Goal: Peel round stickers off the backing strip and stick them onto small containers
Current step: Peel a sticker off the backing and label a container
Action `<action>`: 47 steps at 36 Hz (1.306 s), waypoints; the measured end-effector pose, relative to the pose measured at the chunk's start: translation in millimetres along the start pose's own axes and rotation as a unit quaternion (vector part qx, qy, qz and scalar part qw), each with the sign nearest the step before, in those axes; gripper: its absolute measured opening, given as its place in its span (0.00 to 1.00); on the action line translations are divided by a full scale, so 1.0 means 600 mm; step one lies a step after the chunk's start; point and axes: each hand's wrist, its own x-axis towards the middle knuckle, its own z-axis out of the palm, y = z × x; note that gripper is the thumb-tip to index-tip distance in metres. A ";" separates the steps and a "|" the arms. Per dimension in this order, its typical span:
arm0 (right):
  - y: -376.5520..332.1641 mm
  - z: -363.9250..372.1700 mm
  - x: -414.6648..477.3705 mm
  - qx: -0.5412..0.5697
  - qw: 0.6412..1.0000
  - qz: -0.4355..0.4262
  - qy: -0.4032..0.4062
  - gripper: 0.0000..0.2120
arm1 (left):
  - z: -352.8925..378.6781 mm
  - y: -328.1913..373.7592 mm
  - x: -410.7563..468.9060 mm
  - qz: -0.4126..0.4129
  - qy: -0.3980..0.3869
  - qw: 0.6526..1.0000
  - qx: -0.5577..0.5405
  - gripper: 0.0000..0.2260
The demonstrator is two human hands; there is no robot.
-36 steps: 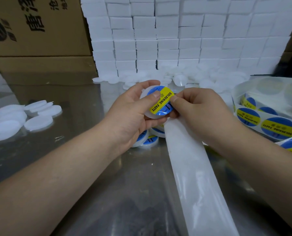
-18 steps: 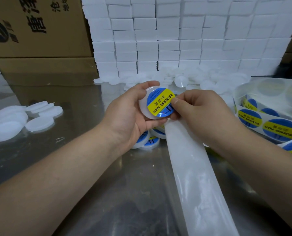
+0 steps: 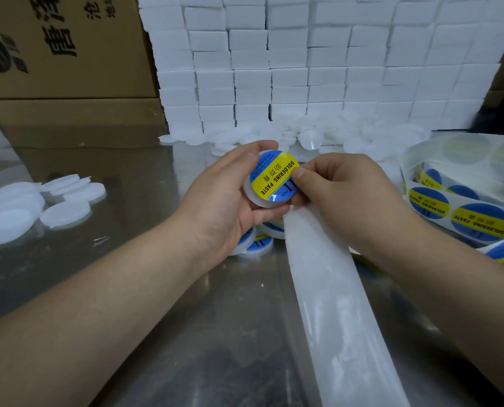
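Observation:
My left hand (image 3: pixel 224 198) grips a small round white container (image 3: pixel 255 198) by its rim, lid facing me. A blue and yellow round sticker (image 3: pixel 274 177) marked SOLDERING PASTE lies on that lid. My right hand (image 3: pixel 341 189) has its fingers curled, and its thumb presses the sticker's right edge. The empty white backing strip (image 3: pixel 333 304) runs from under my right hand toward me. Labelled containers (image 3: pixel 256 245) lie on the table beneath my left hand, partly hidden.
A sticker roll (image 3: pixel 462 201) with unpeeled stickers coils at the right. Loose white lids (image 3: pixel 39 204) lie at the left. A pile of bare white containers (image 3: pixel 318 136) sits before a wall of white boxes (image 3: pixel 303 69). Cardboard cartons (image 3: pixel 63 54) stand back left.
The sticker went from held partly above the lid to lying flat on it. My left thumb has moved off the sticker's face to the rim, while my right thumb stays on the right edge.

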 end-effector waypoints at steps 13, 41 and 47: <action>0.002 0.001 0.000 -0.012 1.000 -0.020 -0.009 0.15 | 0.003 -0.004 -0.002 0.028 0.004 0.999 0.018 0.08; 0.005 0.000 0.001 -0.022 0.999 -0.023 -0.014 0.15 | 0.009 -0.004 -0.006 0.031 0.012 0.998 0.054 0.09; 0.005 -0.002 0.000 -0.034 0.999 -0.016 -0.007 0.16 | 0.015 -0.001 -0.011 0.056 0.020 0.994 0.095 0.10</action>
